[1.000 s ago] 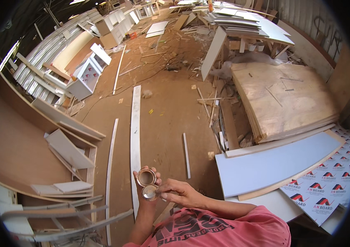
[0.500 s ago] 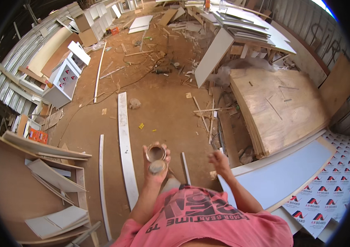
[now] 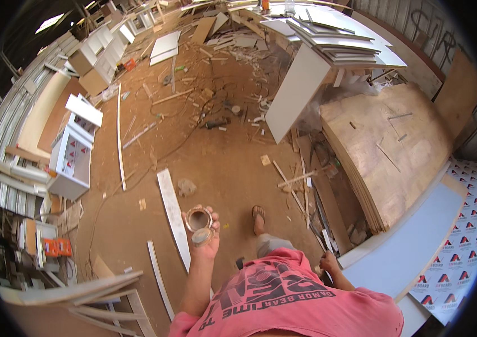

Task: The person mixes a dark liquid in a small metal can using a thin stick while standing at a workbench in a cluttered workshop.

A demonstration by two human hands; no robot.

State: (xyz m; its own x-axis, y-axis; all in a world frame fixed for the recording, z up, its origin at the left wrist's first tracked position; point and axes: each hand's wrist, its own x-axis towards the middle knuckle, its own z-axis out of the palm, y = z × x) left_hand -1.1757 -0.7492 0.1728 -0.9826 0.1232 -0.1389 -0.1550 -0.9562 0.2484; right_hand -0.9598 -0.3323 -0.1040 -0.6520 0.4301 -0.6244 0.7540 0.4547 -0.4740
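Note:
My left hand [image 3: 209,247] is wrapped round a small round open tin [image 3: 198,219], held up in front of me with its mouth towards me. The tin looks brownish inside. Its round lid [image 3: 201,237] is tipped back against my palm on the near side. My right hand [image 3: 329,262] hangs low by my right hip, fingers curled; whether anything is in them is hidden. Close to that hand is the edge of a pale blue-white panel [image 3: 395,241].
A stack of plywood sheets [image 3: 390,146] stands at the right, before a table piled with white boards [image 3: 334,42]. Wood strips [image 3: 294,180] and a white plank [image 3: 172,210] lie on the dirt floor. A cable [image 3: 137,188] crosses the left. Wooden frames [image 3: 98,297] stand at lower left.
I have moved forward, and a sandalled foot now shows ahead. My right hand has dropped from in front of me to beside my hip. My left hand still holds the tin.

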